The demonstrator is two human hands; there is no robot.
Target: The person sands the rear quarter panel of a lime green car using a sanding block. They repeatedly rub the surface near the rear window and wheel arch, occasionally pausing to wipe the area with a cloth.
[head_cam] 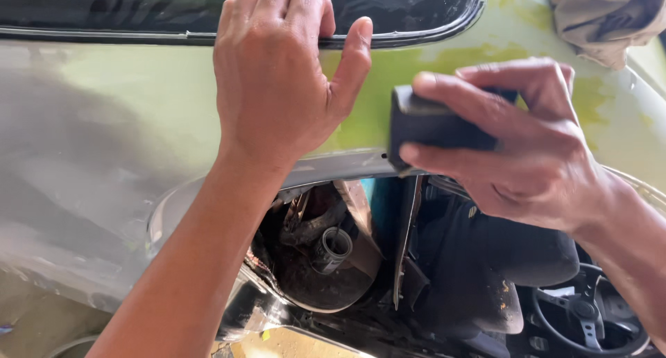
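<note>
L hand (274, 73) upper center, fingers flat, spread on the green car panel (139, 115), holding nothing. R hand (527, 146) center-right grips dark sanding block (427, 125) against panel, fingers wrapped over it.

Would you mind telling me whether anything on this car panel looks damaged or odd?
Yes. The panel has patchy bare grey and yellow-green areas where paint is gone. The round filler opening has no cover, leaving a rusty cavity and pipe exposed. The left hand rests on the panel; the right hand presses a dark block against it.
</note>
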